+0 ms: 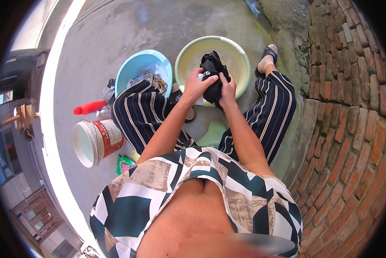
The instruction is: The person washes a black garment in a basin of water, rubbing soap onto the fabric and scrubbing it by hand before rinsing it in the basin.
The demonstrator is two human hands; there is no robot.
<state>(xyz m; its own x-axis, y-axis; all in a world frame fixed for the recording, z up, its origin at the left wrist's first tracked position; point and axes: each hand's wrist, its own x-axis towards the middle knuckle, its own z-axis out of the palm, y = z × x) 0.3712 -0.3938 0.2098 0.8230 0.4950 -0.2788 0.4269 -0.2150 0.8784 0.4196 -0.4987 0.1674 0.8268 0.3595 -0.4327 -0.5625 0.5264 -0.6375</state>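
Note:
A bunched black cloth item (213,64), wet-looking and shiny, is gripped in both hands over a cream basin (192,58) with a pale green rim. My left hand (197,87) closes on its left side, thumb laid across toward the middle. On the right side, my right hand (228,91) has its fingers wrapped round the cloth and its thumb on top. Something small and white shows by the left fingers; I cannot make out what it is. Folds hide the garment's kind.
Left of the cream basin stands a light blue basin (127,71) with patterned clothes inside. A red bottle (90,107), a white-and-red bucket (99,139) and a green packet (124,164) are farther left. A pale green stool (214,132) shows between my legs. A brick wall (330,142) runs along the right.

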